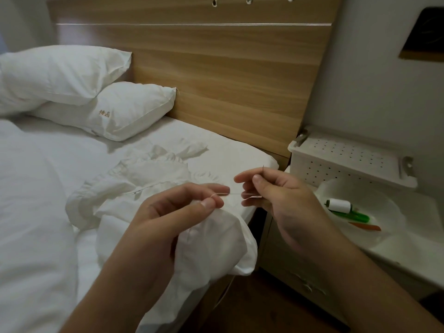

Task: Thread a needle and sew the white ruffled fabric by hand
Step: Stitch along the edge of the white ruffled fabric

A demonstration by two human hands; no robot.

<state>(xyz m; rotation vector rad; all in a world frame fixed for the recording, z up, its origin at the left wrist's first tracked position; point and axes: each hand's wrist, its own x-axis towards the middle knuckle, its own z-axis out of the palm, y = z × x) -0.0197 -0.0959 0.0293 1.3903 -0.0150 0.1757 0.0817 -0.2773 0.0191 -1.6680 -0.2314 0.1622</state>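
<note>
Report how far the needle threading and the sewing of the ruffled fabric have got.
Done: nothing sewn that I can see; the white ruffled fabric lies loose on the bed.
In hand: the right hand pinches the needle upright, and the left hand pinches the thread stretched toward it. Whether the thread has passed the eye is too small to tell.
Left: probably the stitching itself.

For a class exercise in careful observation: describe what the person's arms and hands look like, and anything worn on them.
Both forearms are bare as far as the picture shows: no sleeves in view. The left hand and right hand wear no gloves, rings, watch or bracelets. Fingernails are short and unpainted.
</note>
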